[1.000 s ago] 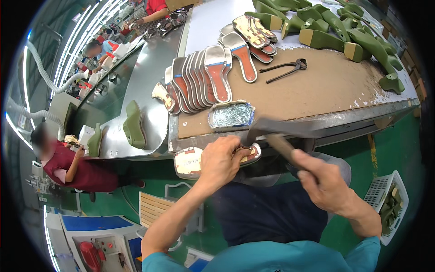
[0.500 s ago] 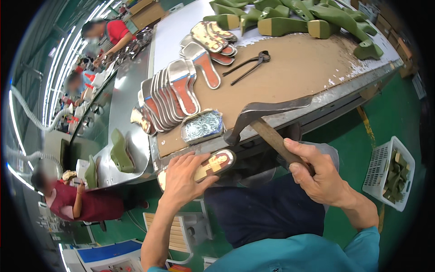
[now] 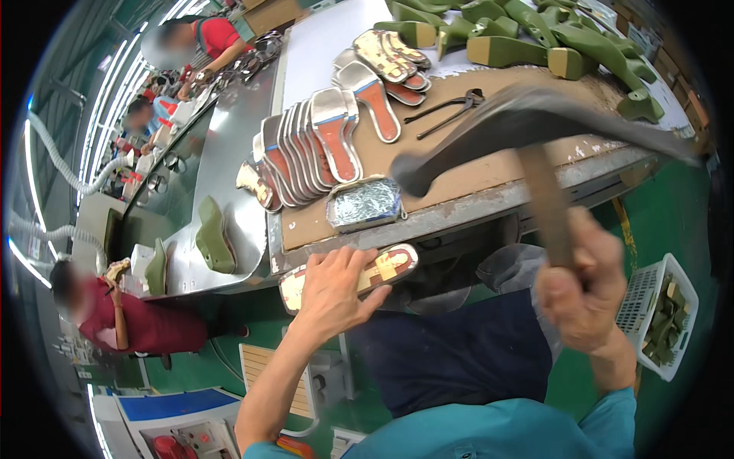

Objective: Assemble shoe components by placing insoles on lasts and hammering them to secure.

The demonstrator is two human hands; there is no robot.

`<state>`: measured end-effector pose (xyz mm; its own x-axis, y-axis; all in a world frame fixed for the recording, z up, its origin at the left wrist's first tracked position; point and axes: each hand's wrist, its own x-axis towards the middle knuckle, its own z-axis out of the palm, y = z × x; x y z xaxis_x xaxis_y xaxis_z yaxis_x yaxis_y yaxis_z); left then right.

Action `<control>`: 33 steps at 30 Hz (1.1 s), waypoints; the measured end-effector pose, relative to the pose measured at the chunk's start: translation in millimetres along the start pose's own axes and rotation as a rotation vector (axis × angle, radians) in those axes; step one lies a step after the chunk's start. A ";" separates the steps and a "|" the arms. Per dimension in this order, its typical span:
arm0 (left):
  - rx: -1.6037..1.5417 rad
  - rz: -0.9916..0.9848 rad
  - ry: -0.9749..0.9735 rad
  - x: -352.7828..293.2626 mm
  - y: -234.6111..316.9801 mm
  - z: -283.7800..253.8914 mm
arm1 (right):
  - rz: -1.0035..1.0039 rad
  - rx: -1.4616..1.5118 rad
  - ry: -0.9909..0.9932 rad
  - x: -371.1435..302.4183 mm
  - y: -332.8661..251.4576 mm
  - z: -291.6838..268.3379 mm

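Observation:
My left hand (image 3: 334,294) lies across an insole (image 3: 394,264) with a pale rim and cream and brown patches, at the near edge of the workbench. Its fingers reach over the far side and its thumb rests on the near side, so the middle is covered. What supports the insole underneath is hidden. Held up on the right, a shoemaker's hammer (image 3: 489,134) has a long, curved dark head and a wooden handle. My right hand (image 3: 585,283) is wrapped round the handle's lower part, blurred by motion. Hammer and insole are apart.
Behind the insole stands a tray of small nails (image 3: 363,205). Several orange-brown insoles (image 3: 332,141), pincers (image 3: 451,111) and a heap of green shoe lasts (image 3: 501,52) lie on the workbench (image 3: 451,191). A white basket (image 3: 631,306) stands right. Co-workers sit at left.
My right hand has lifted the hammer up and to the right, nearer the camera. The left hand stays on the insole. The whole view has shifted slightly.

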<state>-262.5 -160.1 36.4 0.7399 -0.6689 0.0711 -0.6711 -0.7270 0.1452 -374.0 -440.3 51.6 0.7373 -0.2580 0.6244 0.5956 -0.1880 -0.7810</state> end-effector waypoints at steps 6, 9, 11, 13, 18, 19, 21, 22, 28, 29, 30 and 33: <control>0.020 0.028 -0.010 4.9 -1.7 0.9 | 0.440 -0.297 -0.640 -4.5 12.8 16.3; 0.007 0.020 -0.012 -0.1 -3.1 1.1 | 0.246 -0.318 -0.518 12.2 4.7 15.3; 0.014 0.001 -0.001 -3.6 -2.5 1.1 | -0.154 -0.421 -0.283 24.4 0.0 9.2; 0.011 0.018 0.006 -1.2 -3.3 3.8 | -0.021 -0.057 -0.084 15.4 -16.4 -2.1; 0.014 0.050 -0.025 4.9 1.3 -1.1 | 0.258 -0.297 -0.559 -12.4 12.9 26.5; -0.006 0.042 -0.027 2.2 0.4 -1.0 | 0.419 -0.279 -0.625 -8.9 10.5 23.1; -0.026 0.009 -0.026 -2.2 -0.8 1.7 | 0.407 -0.265 -0.614 4.1 10.7 22.5; -0.012 0.017 -0.006 -0.9 -1.4 2.4 | 0.240 -0.276 -0.520 6.8 12.2 22.5; 0.001 0.021 0.016 -2.2 -2.7 2.2 | 0.113 0.267 -0.034 -5.7 1.6 7.9; -0.008 0.032 0.000 1.5 -0.5 1.0 | -0.028 -0.103 -0.185 -10.0 8.5 12.2; -0.010 0.044 -0.009 3.2 0.2 1.3 | -0.159 -0.469 -0.338 -14.2 16.5 15.8; -0.026 0.002 -0.016 1.4 -0.1 0.0 | 0.417 -0.168 -0.572 -23.1 30.3 23.8</control>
<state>-261.3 -161.0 36.5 0.7378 -0.6727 0.0560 -0.6710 -0.7216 0.1705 -365.4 -417.6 13.9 0.9710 0.1873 0.1486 0.2057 -0.3374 -0.9186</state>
